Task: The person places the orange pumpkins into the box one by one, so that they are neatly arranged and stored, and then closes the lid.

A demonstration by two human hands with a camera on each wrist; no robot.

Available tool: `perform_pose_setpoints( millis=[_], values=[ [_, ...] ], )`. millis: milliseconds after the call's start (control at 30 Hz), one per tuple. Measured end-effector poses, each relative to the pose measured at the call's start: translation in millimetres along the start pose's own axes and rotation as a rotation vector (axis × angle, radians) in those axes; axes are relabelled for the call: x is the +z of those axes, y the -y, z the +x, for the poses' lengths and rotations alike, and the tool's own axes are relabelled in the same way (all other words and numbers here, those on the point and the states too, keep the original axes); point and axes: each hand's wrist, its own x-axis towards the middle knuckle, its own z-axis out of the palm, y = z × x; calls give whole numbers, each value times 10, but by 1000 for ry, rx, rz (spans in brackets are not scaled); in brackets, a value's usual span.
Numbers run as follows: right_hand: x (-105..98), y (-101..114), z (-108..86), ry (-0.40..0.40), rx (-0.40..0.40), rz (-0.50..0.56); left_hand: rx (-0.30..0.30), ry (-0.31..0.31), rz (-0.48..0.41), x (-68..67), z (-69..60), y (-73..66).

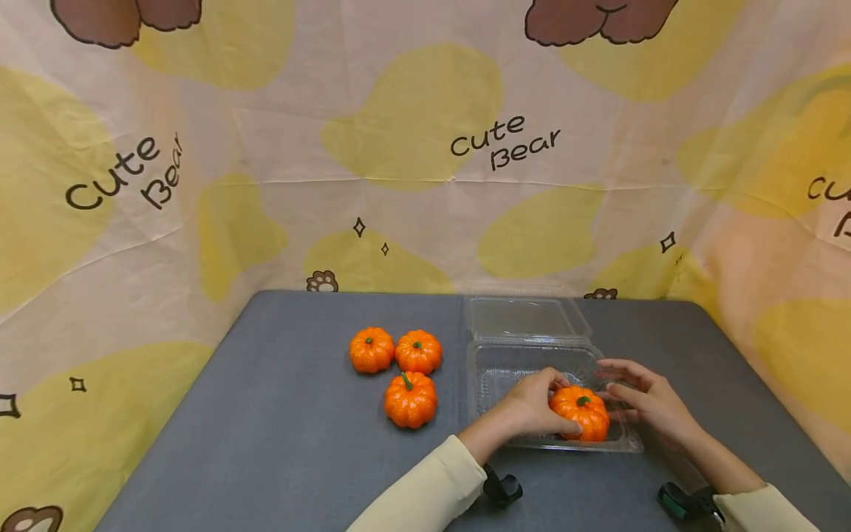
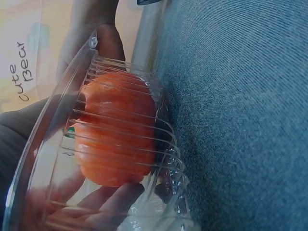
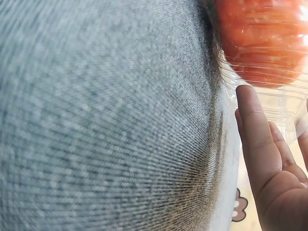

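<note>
A small orange pumpkin [image 1: 580, 414] with a green stem sits in the right part of a clear plastic clamshell box [image 1: 501, 384]. My left hand [image 1: 535, 406] grips that pumpkin, thumb at its near side and fingers at its far side. Through the ribbed box wall, the left wrist view shows the pumpkin [image 2: 115, 130] between thumb and fingers. My right hand [image 1: 654, 403] is at the box's right side with fingers extended. In the right wrist view, its fingertips [image 3: 248, 96] lie close to the clear wall; contact is hard to tell.
Three more orange pumpkins stand grouped left of the box: back left [image 1: 371, 349], back right [image 1: 419, 352] and front [image 1: 411, 400]. The box's lid [image 1: 528, 318] lies folded back toward the far edge of the grey table [image 1: 266, 443]. A printed curtain [image 1: 399, 133] hangs behind.
</note>
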Motion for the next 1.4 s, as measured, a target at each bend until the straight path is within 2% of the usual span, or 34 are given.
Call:
perform_pose_setpoints(
  millis=[400, 633, 800, 967, 1200, 1400],
  values=[
    [-29, 26, 0, 9, -10, -7, 30, 9, 16, -21, 14, -12],
    [-23, 16, -3, -14, -19, -14, 62, -1, 46, -61, -36, -2],
    [0, -1, -1, -25, -24, -15, 32, -49, -19, -132, -120, 28],
    [14, -8, 6, -31, -31, -22, 46, -95, -119, -226, -187, 48],
    [31, -20, 13, -26, -42, -21, 116, -183, -209, -407, -268, 53],
    [40, -16, 17, -25, -46, 1, 180, -239, -267, -614, -361, 43]
  ],
)
